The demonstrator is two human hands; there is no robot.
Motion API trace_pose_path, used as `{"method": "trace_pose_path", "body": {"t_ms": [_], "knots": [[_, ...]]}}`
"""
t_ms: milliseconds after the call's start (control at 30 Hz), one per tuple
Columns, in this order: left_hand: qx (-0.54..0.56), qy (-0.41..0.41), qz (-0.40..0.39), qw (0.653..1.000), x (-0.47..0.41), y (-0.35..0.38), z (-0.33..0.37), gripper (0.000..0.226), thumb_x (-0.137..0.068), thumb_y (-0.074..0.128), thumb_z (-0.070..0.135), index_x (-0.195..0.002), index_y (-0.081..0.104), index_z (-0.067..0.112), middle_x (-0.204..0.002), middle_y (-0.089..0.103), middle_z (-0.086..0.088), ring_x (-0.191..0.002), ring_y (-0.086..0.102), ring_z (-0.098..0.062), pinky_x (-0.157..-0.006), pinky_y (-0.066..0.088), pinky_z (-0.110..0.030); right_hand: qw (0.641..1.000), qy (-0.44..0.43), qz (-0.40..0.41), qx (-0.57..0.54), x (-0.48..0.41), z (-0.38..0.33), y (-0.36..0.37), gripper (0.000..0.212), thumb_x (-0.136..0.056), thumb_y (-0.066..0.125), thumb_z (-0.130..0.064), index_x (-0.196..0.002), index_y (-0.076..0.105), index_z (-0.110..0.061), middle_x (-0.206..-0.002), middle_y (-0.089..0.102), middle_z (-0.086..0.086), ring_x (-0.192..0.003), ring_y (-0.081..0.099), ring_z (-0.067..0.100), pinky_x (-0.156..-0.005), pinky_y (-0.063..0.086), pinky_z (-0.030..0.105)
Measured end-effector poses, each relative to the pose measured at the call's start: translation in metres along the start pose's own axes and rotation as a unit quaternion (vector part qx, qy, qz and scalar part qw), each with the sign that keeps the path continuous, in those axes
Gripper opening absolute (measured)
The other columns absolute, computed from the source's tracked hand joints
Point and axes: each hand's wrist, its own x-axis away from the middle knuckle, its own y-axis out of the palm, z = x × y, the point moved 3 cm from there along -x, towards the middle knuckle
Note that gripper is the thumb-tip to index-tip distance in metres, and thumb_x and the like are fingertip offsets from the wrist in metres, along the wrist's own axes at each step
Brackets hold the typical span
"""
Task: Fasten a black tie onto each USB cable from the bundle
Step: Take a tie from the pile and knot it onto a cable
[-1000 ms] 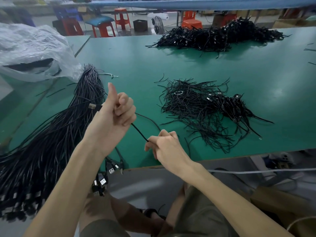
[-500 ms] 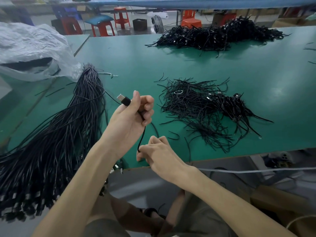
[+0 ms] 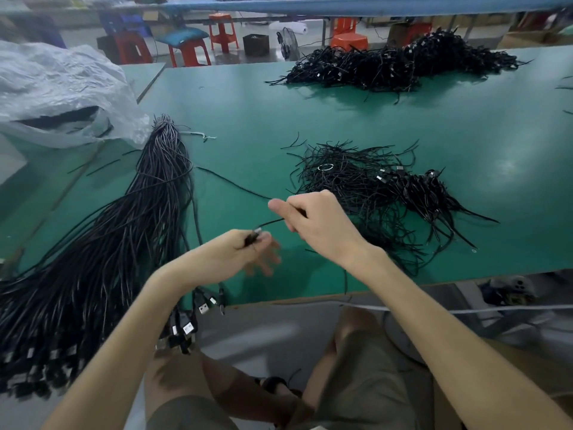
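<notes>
Any print on the plugs (image 3: 203, 308) hanging off the near edge is too small for me to read. The only container close by is a crinkly clear plastic bag (image 3: 55, 88) at the far left of the green surface (image 3: 242, 113). Something dark shows through its opening, but I can't tell what.

The left hand (image 3: 238, 256) pinches the plug end (image 3: 253, 236) of one USB cable (image 3: 235, 183) between thumb and forefinger, its other fingers splayed and blurry. The right hand (image 3: 319, 223) is just beyond it, fingers curled round the same cable. From there the cable trails back left to the big bundle (image 3: 124, 231) fanned out on the left side.

The loose black ties (image 3: 356, 181) sit in a pile just right of the right hand. Another dark heap (image 3: 403, 66) lies way at the back.
</notes>
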Motion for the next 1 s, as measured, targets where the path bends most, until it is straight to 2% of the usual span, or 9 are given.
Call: {"method": "trace_pose_path", "body": {"t_ms": [167, 367, 467, 533, 600, 700, 767, 867, 1000], "knots": [[0.206, 0.061, 0.066, 0.974, -0.008, 0.011, -0.006, 0.050, -0.109, 0.030, 0.035, -0.142, 0.053, 0.006, -0.146, 0.058, -0.001, -0.138, 0.053, -0.012, -0.116, 0.039, -0.023, 0.975, 0.035, 0.088, -0.203, -0.002, -0.017, 0.020, 0.069, -0.106, 0.051, -0.045, -0.054, 0.033, -0.003, -0.048, 0.034, -0.002, -0.048, 0.031, 0.012, -0.053, 0.030, 0.030], [0.554, 0.122, 0.114, 0.816, -0.012, 0.006, 0.012, 0.067, -0.108, 0.014, 0.051, -0.151, 0.042, 0.007, -0.152, 0.054, -0.003, -0.142, 0.049, -0.015, -0.112, 0.045, -0.028, 0.957, 0.060, 0.055, -0.277, 0.016, -0.023, 0.061, 0.063, -0.107, 0.045, -0.047, -0.049, 0.040, -0.022, -0.041, 0.038, -0.012, -0.043, 0.032, 0.008, -0.048, 0.026, 0.023], [0.658, 0.152, 0.152, 0.722, -0.007, -0.013, 0.019, 0.051, -0.111, 0.023, 0.043, -0.124, 0.060, 0.011, -0.106, 0.075, 0.006, -0.097, 0.070, -0.006, -0.086, 0.054, -0.022, 0.960, 0.072, 0.055, -0.267, 0.022, -0.015, 0.073, 0.064, -0.105, 0.041, -0.056, -0.049, 0.034, -0.025, -0.042, 0.031, -0.011, -0.042, 0.028, 0.008, -0.046, 0.023, 0.020], [0.725, 0.175, 0.131, 0.653, 0.001, -0.026, 0.023, 0.041, -0.113, 0.031, 0.040, -0.090, 0.059, 0.020, -0.065, 0.056, 0.013, -0.054, 0.047, -0.002, -0.055, 0.041, -0.016, 0.964, 0.093, 0.060, -0.242, 0.024, -0.006, 0.074, 0.065, -0.105, 0.040, -0.058, -0.049, 0.027, -0.026, -0.043, 0.025, -0.012, -0.043, 0.022, 0.009, -0.045, 0.019, 0.021], [0.686, 0.180, 0.103, 0.698, 0.010, -0.035, 0.027, 0.047, -0.112, 0.032, 0.041, -0.073, 0.052, 0.025, -0.053, 0.039, 0.011, -0.044, 0.026, -0.006, -0.043, 0.027, -0.022, 0.967, 0.117, 0.077, -0.212, 0.020, 0.004, 0.071, 0.066, -0.106, 0.042, -0.053, -0.050, 0.023, -0.024, -0.044, 0.021, -0.011, -0.043, 0.018, 0.008, -0.045, 0.017, 0.024], [0.399, 0.137, 0.068, 0.904, 0.021, -0.025, 0.029, 0.055, -0.106, 0.036, 0.052, -0.061, 0.050, 0.024, -0.048, 0.033, 0.009, -0.043, 0.024, -0.011, -0.043, 0.021, -0.022, 0.974, 0.131, 0.111, -0.146, 0.004, 0.009, 0.057, 0.066, -0.107, 0.045, -0.050, -0.051, 0.022, -0.022, -0.047, 0.024, -0.003, -0.047, 0.020, 0.011, -0.051, 0.019, 0.035], [0.170, 0.072, 0.020, 0.983, 0.019, -0.009, 0.026, 0.063, -0.101, 0.036, 0.063, -0.063, 0.063, 0.020, -0.048, 0.048, 0.005, -0.042, 0.037, -0.013, -0.044, 0.032, -0.020, 0.981, 0.103, 0.105, -0.126, -0.010, 0.003, 0.050, 0.067, -0.106, 0.045, -0.050, -0.050, 0.022, -0.020, -0.045, 0.027, -0.003, -0.048, 0.025, 0.015, -0.054, 0.025, 0.039], [0.018, 0.015, 0.015, 1.000, 0.010, 0.005, 0.015, 0.068, -0.095, 0.031, 0.068, -0.079, 0.075, 0.020, -0.069, 0.074, 0.003, -0.054, 0.064, -0.016, -0.059, 0.050, -0.025, 0.994, 0.084, 0.056, -0.041, -0.027, -0.009, 0.045, 0.072, -0.106, 0.039, -0.055, -0.046, 0.028, -0.016, -0.041, 0.035, -0.003, -0.048, 0.038, 0.022, -0.058, 0.035, 0.040], [0.050, 0.012, 0.157, 0.986, 0.000, -0.005, -0.007, 0.059, -0.094, 0.028, 0.062, -0.109, 0.070, 0.023, -0.102, 0.074, 0.014, -0.094, 0.071, -0.003, -0.098, 0.055, -0.036, 0.996, 0.062, 0.053, -0.037, -0.028, -0.016, 0.036, 0.073, -0.106, 0.036, -0.058, -0.047, 0.029, -0.016, -0.040, 0.037, -0.006, -0.051, 0.049, 0.025, -0.058, 0.038, 0.040]]}}
